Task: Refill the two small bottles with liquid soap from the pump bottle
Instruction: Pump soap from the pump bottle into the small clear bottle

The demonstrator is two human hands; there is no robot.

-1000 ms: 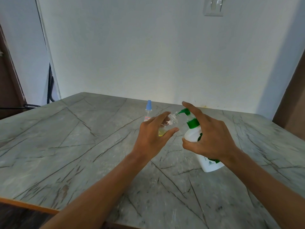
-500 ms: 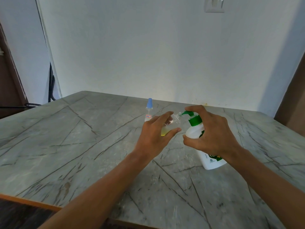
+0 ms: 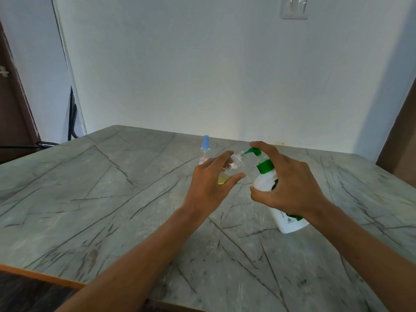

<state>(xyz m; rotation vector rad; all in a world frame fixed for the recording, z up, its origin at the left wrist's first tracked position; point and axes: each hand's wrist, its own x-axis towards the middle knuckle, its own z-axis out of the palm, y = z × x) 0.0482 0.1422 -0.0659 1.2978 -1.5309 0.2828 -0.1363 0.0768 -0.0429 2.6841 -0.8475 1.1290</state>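
Centre of frame, over grey veined tabletop. Left hand: fingers and thumb curled round small clear bottle, which is tilted with its open neck at the green nozzle. Yellow liquid pooled at its low end. Right hand: wrapped round white pump bottle, forefinger on top of pump head. Bottle leans left, base right of centre. Blue-capped small bottle upright on tabletop, just behind left hand.

Clear bottle tilts toward white pump bottle; blue-capped bottle stands behind.
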